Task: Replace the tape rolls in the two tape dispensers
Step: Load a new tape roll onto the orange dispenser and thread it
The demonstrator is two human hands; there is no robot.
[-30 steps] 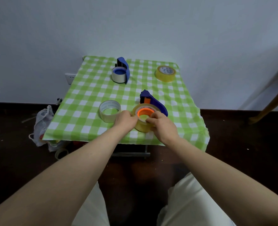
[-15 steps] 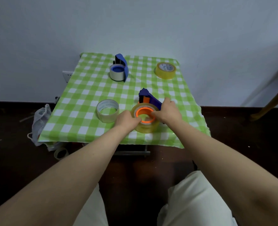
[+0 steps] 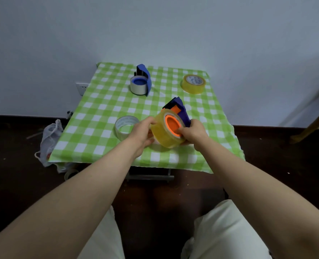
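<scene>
Both my hands hold the near tape dispenser (image 3: 182, 111), dark blue with an orange hub, tilted up off the table. A thick yellowish tape roll (image 3: 162, 132) sits on that hub. My left hand (image 3: 142, 130) grips the roll's left side. My right hand (image 3: 193, 132) holds the dispenser's right side, with fingers on the hub face. A second blue dispenser (image 3: 142, 80) loaded with a grey-white roll stands at the back. A loose clear roll (image 3: 126, 126) lies left of my hands. A loose yellow roll (image 3: 194, 84) lies at the back right.
The small table has a green-and-white checked cloth (image 3: 98, 116) and stands against a white wall. A white plastic bag (image 3: 49, 141) and another roll lie on the dark floor at the left. A wooden leg (image 3: 314, 126) slants in at the right.
The near dispenser with its yellowish roll has been lifted off the table and tilted so the orange hub faces me. My right hand shifted from the roll's front to the dispenser's right side.
</scene>
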